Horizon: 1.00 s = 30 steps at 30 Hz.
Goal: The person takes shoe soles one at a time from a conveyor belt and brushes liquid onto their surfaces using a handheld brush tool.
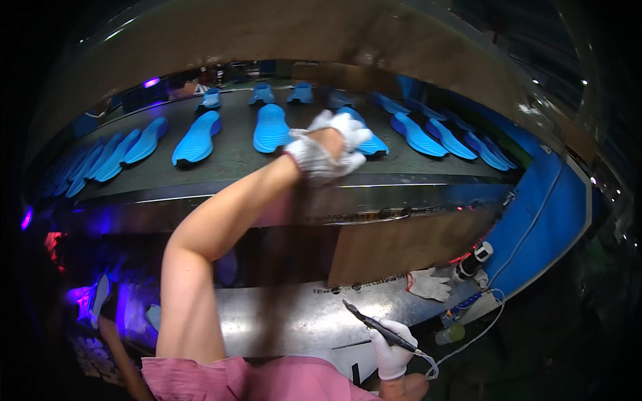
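My left hand (329, 148), in a white knit glove, reaches across the dark conveyor belt (234, 144). Its fingers are bent over a blue shoe sole (374, 143) and partly cover it; the grip is slightly blurred. Close by on the left lies another blue sole (271, 128). Low in front of me, my right hand (393, 349), also white-gloved, is closed around a slim black pen-shaped tool (378, 325). The tool's tip points up and left over the metal shelf, and a pale cable trails from its back end.
More blue soles (418, 135) lie in rows along the belt. Below it runs a shiny metal shelf (267, 314) with a loose white glove (429, 285) and a black cylinder (473, 260). A blue panel (535, 214) stands right. Another person's arm (124, 354) shows at left.
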Each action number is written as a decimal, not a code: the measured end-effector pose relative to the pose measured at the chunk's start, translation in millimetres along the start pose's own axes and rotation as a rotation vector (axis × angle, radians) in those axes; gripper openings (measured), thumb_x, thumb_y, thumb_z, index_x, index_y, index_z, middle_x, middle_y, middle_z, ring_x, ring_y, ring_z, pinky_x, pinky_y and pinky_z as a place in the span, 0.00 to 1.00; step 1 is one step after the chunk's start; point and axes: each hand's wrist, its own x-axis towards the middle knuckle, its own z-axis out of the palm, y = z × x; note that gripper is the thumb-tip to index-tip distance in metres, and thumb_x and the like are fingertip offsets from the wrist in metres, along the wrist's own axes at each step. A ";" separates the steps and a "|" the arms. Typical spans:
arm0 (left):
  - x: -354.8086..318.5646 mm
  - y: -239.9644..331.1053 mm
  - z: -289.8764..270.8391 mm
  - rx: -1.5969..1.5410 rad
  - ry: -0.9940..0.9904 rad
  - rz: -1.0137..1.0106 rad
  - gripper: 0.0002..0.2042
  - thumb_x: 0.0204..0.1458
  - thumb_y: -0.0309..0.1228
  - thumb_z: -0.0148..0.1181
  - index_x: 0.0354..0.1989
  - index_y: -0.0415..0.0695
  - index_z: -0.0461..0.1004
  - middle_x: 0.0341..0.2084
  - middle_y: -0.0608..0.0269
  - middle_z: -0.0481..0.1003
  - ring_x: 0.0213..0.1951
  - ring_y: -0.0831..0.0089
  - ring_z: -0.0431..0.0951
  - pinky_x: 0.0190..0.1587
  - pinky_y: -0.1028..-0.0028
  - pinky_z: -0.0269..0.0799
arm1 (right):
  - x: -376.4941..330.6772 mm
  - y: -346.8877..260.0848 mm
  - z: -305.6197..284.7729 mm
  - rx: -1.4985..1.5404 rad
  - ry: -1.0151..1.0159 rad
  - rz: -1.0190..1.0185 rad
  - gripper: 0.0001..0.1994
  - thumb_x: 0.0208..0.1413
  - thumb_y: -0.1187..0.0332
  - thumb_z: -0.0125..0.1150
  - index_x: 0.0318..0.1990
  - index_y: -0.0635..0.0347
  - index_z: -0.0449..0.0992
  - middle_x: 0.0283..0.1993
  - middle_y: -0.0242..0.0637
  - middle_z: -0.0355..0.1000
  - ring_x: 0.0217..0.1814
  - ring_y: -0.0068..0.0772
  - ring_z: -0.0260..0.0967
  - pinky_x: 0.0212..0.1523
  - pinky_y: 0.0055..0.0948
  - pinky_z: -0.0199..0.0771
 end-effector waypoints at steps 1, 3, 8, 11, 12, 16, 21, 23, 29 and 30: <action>10.3 6.7 8.5 0.012 -0.070 -0.070 0.21 0.53 0.38 0.59 0.56 0.50 0.69 0.48 0.55 0.71 0.52 0.55 0.71 0.56 0.45 0.65 | 0.2 0.6 -1.3 -0.017 -0.013 -0.028 0.12 0.44 0.81 0.69 0.39 0.69 0.79 0.36 0.40 0.80 0.35 0.23 0.77 0.36 0.20 0.76; 39.7 21.1 29.9 0.043 -0.139 -0.069 0.25 0.54 0.36 0.58 0.62 0.58 0.64 0.53 0.56 0.69 0.55 0.53 0.70 0.56 0.34 0.66 | -4.9 -2.2 -6.2 -0.086 0.022 -0.030 0.12 0.44 0.80 0.70 0.39 0.68 0.80 0.35 0.37 0.80 0.33 0.20 0.75 0.34 0.19 0.75; 43.4 3.3 34.5 0.098 -0.364 -0.034 0.19 0.55 0.33 0.54 0.57 0.52 0.70 0.58 0.58 0.70 0.57 0.54 0.70 0.61 0.45 0.61 | -8.5 9.8 -11.1 0.003 0.087 0.093 0.11 0.44 0.80 0.69 0.38 0.68 0.80 0.36 0.37 0.80 0.35 0.20 0.75 0.36 0.17 0.74; -18.4 -23.9 -18.2 -0.017 0.195 0.045 0.17 0.54 0.36 0.56 0.53 0.47 0.74 0.52 0.54 0.73 0.54 0.53 0.71 0.61 0.56 0.63 | -3.3 5.5 -5.8 0.075 0.141 0.105 0.11 0.46 0.80 0.69 0.38 0.70 0.78 0.36 0.40 0.79 0.37 0.25 0.76 0.40 0.23 0.76; -39.0 -42.4 -34.2 0.098 0.230 -0.028 0.18 0.55 0.38 0.56 0.53 0.47 0.74 0.52 0.52 0.73 0.55 0.53 0.71 0.61 0.56 0.63 | -3.9 11.1 -5.4 0.117 0.162 0.117 0.11 0.46 0.80 0.70 0.38 0.71 0.78 0.36 0.40 0.79 0.36 0.24 0.76 0.39 0.23 0.76; -160.0 -142.3 -114.8 0.362 -0.076 -0.973 0.25 0.56 0.45 0.54 0.59 0.45 0.70 0.57 0.45 0.69 0.59 0.49 0.68 0.62 0.57 0.63 | 4.6 11.8 6.7 0.191 0.133 0.143 0.10 0.48 0.78 0.69 0.39 0.70 0.78 0.32 0.36 0.78 0.32 0.21 0.74 0.35 0.20 0.74; -399.5 -286.3 -132.1 0.524 -0.318 -1.276 0.12 0.56 0.30 0.47 0.44 0.41 0.74 0.45 0.41 0.75 0.49 0.42 0.74 0.51 0.54 0.69 | 0.0 22.8 9.3 0.156 0.133 0.196 0.11 0.49 0.77 0.70 0.40 0.68 0.78 0.32 0.31 0.77 0.32 0.16 0.72 0.33 0.17 0.72; -402.3 -294.3 -111.8 0.605 -0.184 -1.069 0.09 0.58 0.31 0.47 0.34 0.38 0.71 0.34 0.38 0.74 0.41 0.43 0.75 0.42 0.53 0.67 | 4.3 16.2 12.5 0.252 0.125 0.269 0.12 0.51 0.80 0.67 0.43 0.68 0.75 0.35 0.36 0.76 0.37 0.22 0.74 0.38 0.21 0.75; -437.0 -318.8 -120.8 0.643 0.243 -0.998 0.08 0.60 0.29 0.53 0.45 0.41 0.72 0.34 0.49 0.76 0.34 0.55 0.77 0.37 0.60 0.70 | -2.5 30.1 6.4 0.148 0.095 0.185 0.10 0.53 0.79 0.66 0.42 0.68 0.74 0.35 0.36 0.75 0.33 0.20 0.72 0.36 0.18 0.73; -394.8 -286.8 -104.6 0.371 0.238 -1.046 0.08 0.60 0.30 0.54 0.44 0.40 0.72 0.34 0.53 0.76 0.34 0.64 0.76 0.36 0.64 0.69 | -1.3 40.2 6.3 0.117 0.154 0.215 0.10 0.53 0.80 0.64 0.42 0.67 0.74 0.35 0.35 0.75 0.31 0.18 0.71 0.33 0.17 0.71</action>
